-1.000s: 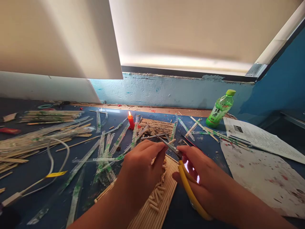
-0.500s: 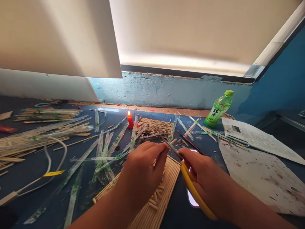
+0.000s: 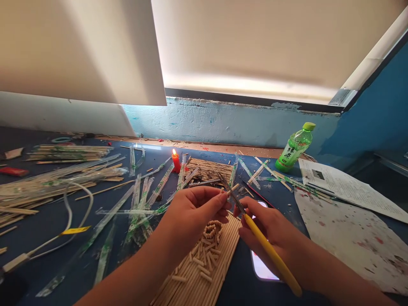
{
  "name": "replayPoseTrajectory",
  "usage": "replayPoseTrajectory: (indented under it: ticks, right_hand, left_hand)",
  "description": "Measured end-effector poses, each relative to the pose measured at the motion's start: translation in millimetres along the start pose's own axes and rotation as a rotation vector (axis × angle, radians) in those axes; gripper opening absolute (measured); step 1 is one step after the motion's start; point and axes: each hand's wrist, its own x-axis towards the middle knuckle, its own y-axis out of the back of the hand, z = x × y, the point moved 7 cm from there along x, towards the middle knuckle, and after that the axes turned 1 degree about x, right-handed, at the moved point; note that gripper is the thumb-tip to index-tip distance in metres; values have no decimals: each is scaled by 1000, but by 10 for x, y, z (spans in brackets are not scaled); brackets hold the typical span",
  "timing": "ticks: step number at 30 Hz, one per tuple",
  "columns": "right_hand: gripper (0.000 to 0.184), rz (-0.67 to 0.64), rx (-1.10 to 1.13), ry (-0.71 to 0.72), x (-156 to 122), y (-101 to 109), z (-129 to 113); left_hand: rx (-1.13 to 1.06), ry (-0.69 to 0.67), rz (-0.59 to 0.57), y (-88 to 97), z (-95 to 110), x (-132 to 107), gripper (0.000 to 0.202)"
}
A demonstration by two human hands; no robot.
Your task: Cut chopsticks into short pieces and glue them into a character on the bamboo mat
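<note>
The blue tabletop [image 3: 237, 280] spreads under both hands, strewn with long sticks and plastic sleeves [image 3: 163, 187]. Directly below the left hand's pinch lies a mat of pale sticks [image 3: 231, 238], its rods side by side; that part looks finished, though the forearm covers some of it. Beyond the pinch, a browner stick panel [image 3: 212, 167] also appears laid out, with a lit red candle [image 3: 176, 163] just beside its left end. Far to the left of the grip, a bundle of long sticks [image 3: 68, 153] lies at full length, so plenty of stock seems uncut.

The right hand [image 3: 264, 221] is closed around the yellow-handled scissors [image 3: 270, 250], whose blades point away and leftward, across the front of the other hand's fingertips. The left hand [image 3: 197, 208] has thumb and forefinger pressed together on a thin stick [image 3: 235, 187], whose free end reaches to the blades. Whether they have bitten into it, I cannot tell.

Below the pinch, on the mat, a ring-like cluster [image 3: 210, 229] of short stick ends seems already grouped. Smallest of all, just nearer the person, short cut pieces [image 3: 199, 259] lie loose at mixed angles: cut, I judge, but not yet arranged. The pinched stick appears to be the one piece in work.
</note>
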Motion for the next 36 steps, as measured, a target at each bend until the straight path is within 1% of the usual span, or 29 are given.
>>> replayPoseTrajectory:
  ticks: [4, 8, 12, 19, 26, 31, 33, 36]
  right_hand:
    - [13, -11, 0, -11, -20, 11, 0]
    - [16, -42, 4, -30, -16, 0, 28]
    - [18, -50, -18, -12, -2, -3, 37]
    - [22, -71, 68, 15, -15, 36, -91]
    - [20, -107, 40, -51, -4, 62, -129]
    - [12, -95, 55, -55, 6, 38, -123]
    - [9, -77, 71, -33, 8, 14, -100]
    - [11, -43, 67, 3, 8, -3, -55]
  left_hand:
    - [31, -9, -3, -6, 24, -18, 15]
    - [14, -19, -25, -14, 27, -5, 13]
    - [31, -12, -16, -18, 42, -14, 14]
    - [104, -41, -10, -16, 63, -39, 14]
    - [213, -82, 9, 2, 92, -56, 17]
    - [234, -62, 42, 20, 93, -59, 18]
    - [226, -51, 55, 23, 96, -60, 18]
    - [216, -38, 76, 27, 100, -66, 17]
